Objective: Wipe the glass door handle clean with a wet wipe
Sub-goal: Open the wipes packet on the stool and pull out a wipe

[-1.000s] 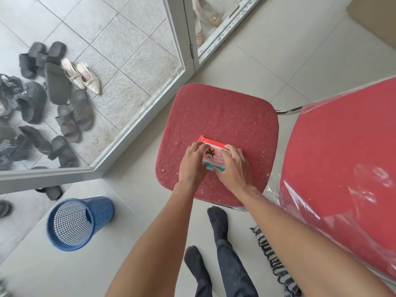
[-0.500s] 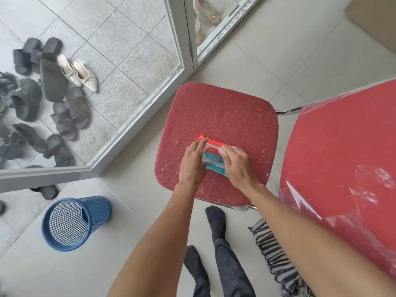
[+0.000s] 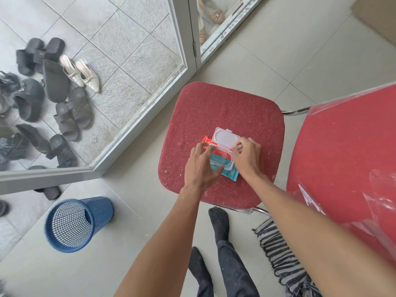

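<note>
A red and teal wet wipe pack lies on the red chair seat, with its white flip lid standing open. My left hand grips the pack from the left, fingers over its top and thumb at the near edge. My right hand is at the pack's right side, its curled fingers pinching the right end of the open lid. The glass door frame runs up behind the chair; the door handle is out of view.
A second red chair wrapped in plastic stands close on the right. A blue mesh basket sits on the floor at the left. Several shoes lie beyond the glass. My socked feet and a striped cloth are below.
The pack's lid, closed before, now stands flipped open. My right hand has moved from the top of the pack to its right end; the left still holds it.
</note>
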The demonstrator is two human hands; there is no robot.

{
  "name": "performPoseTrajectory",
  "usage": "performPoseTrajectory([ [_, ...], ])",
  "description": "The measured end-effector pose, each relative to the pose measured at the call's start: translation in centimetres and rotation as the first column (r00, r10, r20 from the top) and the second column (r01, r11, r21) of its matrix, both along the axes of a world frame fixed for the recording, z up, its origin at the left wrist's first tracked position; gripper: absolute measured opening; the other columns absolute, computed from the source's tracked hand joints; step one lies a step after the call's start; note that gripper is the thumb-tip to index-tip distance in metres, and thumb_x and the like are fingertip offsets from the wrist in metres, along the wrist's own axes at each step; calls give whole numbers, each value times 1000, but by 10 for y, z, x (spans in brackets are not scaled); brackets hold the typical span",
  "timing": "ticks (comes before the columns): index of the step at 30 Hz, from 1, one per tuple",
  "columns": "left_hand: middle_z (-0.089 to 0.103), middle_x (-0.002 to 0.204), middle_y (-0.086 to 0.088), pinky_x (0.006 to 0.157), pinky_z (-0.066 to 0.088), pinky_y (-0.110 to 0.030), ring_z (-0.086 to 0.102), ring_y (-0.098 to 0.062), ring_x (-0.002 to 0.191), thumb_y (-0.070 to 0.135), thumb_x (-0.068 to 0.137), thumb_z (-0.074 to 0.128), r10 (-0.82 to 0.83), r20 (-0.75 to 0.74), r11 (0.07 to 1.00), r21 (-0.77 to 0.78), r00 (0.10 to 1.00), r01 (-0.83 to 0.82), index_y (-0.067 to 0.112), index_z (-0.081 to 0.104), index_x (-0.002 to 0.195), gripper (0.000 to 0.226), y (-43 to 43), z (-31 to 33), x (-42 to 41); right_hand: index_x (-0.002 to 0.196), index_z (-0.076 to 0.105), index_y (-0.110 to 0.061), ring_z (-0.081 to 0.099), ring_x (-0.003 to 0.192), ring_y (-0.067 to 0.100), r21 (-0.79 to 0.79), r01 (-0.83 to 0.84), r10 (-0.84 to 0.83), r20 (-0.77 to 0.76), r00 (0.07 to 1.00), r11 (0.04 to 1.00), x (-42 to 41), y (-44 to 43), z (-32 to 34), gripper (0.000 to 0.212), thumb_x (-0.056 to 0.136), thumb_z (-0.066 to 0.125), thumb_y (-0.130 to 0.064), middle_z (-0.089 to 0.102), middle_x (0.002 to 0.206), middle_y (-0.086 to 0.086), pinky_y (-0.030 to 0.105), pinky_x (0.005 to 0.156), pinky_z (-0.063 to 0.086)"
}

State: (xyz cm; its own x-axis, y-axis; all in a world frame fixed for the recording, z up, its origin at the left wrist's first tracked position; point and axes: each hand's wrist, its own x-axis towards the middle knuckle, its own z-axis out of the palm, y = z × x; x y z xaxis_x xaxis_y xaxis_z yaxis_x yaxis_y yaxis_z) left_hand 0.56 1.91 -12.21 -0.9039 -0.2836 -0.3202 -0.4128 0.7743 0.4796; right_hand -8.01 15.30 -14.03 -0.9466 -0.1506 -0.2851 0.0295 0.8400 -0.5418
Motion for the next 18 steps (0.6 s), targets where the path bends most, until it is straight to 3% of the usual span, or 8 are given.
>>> performPoseTrajectory([
  [2,46,133,3,81,57,-34,49,-17,116,45,76,77,25,9,999,-38,1000,-24,27,55,126,58,5,-1,-3,101,70,-8,59,74,17,-20,-58,57,-42,997,998,10,3,-2,11,90,69,-12,60,95,6,22,53,47],
  [6,49,133,-1,86,55,-35,52,-21,115,37,79,78,72,19,997,-27,997,-71,21,56,126,54,12,-2,-4,90,69,-10,56,70,17,-56,-178,171,-100,980,983,26,12,-10,3,88,68,-11,54,83,-1,41,57,54],
  [12,63,111,-3,78,56,-34,62,-20,91,24,99,54,191,-104,981,50,976,-186,11,64,106,17,7,1,-3,96,70,-13,58,69,13,-109,-139,134,-54,989,984,34,13,-3,11,85,70,-10,56,85,-3,37,57,58],
  [15,63,99,-1,73,55,-39,58,-17,79,22,101,49,254,-111,965,96,961,-244,10,59,91,19,5,-2,-3,100,70,-15,58,71,13,-110,-152,148,-50,988,982,35,9,-2,17,84,72,-12,57,89,-4,37,60,58],
  [18,62,93,0,70,52,-41,56,-16,75,19,100,48,281,-120,956,124,952,-267,11,56,86,18,4,-6,-3,95,72,-21,60,75,15,-97,-192,188,-55,981,976,36,4,-5,9,86,72,-21,59,92,-5,39,59,57],
])
